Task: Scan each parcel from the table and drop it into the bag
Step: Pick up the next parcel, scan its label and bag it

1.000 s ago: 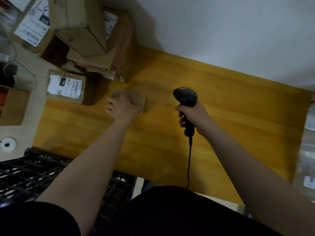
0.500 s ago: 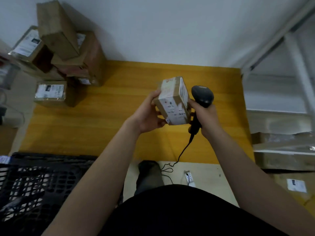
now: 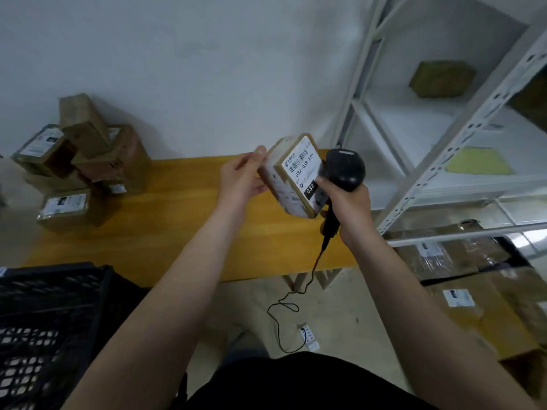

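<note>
Above the yellow table (image 3: 154,232), left hand (image 3: 239,182) holds the parcel (image 3: 293,179) and right hand (image 3: 346,208) has its grip round the scanner (image 3: 344,168).

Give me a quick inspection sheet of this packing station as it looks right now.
Surface: yellow wooden table against a white wall.
Job's things: labelled parcel held above the table; barcode scanner beside its label; parcel pile at the table's left end; bag, nothing seen.
Clutter: black crate lower left; white tag on the floor.
Grippers: left hand grips the parcel; right hand grips the scanner.
Cables: scanner cable hangs to the floor, looped.
Surroundings: white shelf rack at right; cardboard boxes on the floor.
</note>
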